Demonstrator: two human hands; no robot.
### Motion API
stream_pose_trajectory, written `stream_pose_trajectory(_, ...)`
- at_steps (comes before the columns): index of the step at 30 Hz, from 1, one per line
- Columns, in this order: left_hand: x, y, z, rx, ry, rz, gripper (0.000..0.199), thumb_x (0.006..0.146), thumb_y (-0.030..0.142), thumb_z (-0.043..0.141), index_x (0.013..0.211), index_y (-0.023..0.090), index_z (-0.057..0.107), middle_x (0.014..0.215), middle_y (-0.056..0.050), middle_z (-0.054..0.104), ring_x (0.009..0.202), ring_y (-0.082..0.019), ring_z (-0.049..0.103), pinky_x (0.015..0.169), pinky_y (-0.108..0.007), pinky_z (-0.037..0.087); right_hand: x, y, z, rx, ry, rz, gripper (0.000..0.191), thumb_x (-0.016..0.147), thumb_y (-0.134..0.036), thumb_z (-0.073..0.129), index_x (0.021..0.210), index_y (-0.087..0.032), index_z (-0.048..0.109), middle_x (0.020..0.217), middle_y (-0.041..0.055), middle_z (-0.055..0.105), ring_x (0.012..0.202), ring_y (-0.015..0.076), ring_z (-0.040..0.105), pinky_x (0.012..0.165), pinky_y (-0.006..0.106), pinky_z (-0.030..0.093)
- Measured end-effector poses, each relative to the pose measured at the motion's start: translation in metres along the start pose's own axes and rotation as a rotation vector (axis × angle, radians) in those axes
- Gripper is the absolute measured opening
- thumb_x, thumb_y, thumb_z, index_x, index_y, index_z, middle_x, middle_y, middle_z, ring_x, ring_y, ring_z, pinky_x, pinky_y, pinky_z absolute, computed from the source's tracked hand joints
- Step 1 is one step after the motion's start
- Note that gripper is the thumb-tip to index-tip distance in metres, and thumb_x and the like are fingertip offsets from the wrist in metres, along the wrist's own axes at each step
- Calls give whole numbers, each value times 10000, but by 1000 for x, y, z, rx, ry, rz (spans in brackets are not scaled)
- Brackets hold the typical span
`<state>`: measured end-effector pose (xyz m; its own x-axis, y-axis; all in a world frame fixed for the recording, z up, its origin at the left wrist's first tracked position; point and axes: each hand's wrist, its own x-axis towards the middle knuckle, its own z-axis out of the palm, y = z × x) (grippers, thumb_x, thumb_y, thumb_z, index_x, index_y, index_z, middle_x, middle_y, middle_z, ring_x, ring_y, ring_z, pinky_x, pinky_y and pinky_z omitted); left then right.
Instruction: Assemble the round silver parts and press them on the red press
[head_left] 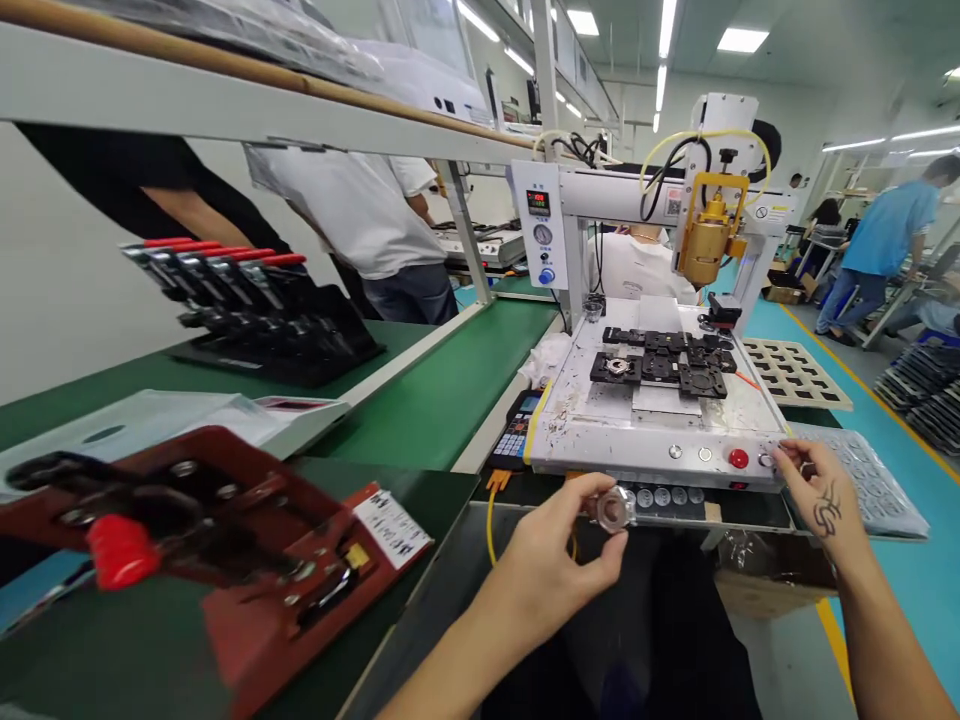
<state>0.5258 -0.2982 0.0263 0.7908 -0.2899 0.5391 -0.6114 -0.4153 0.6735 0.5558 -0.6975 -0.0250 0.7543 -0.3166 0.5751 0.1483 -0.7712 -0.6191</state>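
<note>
My left hand (551, 555) pinches a small clear round part (613, 509) between thumb and fingers, just in front of the machine's front edge. My right hand (821, 495) is at the right end of the machine's front panel (622, 452), its fingertips on a knob or button (766, 460) beside the red button (738, 458). Black fixtures (664, 362) sit on the machine bed, one bearing a round silvery piece (618, 367). Above them at the right hangs a gold-coloured head (706, 245). A row of clear round parts (662, 496) lies below the panel.
A red-brown clamp fixture (300, 560) stands at the lower left, with a rack of red-handled clamps (277, 320) behind. A green belt (450, 375) runs beside the machine. Trays (862, 475) lie at the right. People stand behind the frame and at the far right.
</note>
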Motion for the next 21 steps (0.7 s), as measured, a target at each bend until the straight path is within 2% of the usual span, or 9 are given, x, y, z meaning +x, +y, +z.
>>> stream_pose_trajectory(3, 2, 11, 16, 26, -31, 71, 461, 823, 126, 714, 1255, 251, 608, 1005, 1, 754, 818, -167, 731, 797, -288, 639, -14, 12, 7, 16, -5, 3, 608, 904, -760, 651, 1057, -177, 729, 888, 80, 695, 786, 252, 638, 768, 419, 533)
stream_pose_trajectory(6, 2, 19, 23, 44, -47, 85, 447, 830, 129, 712, 1246, 238, 592, 989, -8, 719, 784, -164, 691, 756, -285, 624, -14, 16, 13, 23, 13, -3, 611, 897, -772, 659, 1047, -183, 726, 881, 71, 671, 774, 244, 606, 764, 417, 518)
stream_pose_trajectory(10, -3, 22, 24, 56, -55, 91, 453, 855, 138, 706, 1277, 233, 571, 1000, -16, 696, 765, -159, 665, 746, -288, 614, -13, 18, 12, 26, 20, 1, 580, 898, -751, 675, 1048, -193, 715, 904, 66, 652, 769, 234, 589, 756, 410, 506)
stream_pose_trajectory(21, -5, 22, 24, 57, -69, 69, 406, 864, 159, 738, 1247, 202, 611, 861, 9, 652, 677, -152, 633, 676, -289, 584, -14, 22, 14, -6, 25, 8, 517, 922, -706, 680, 1062, -210, 714, 922, 63, 654, 792, 240, 598, 768, 405, 488)
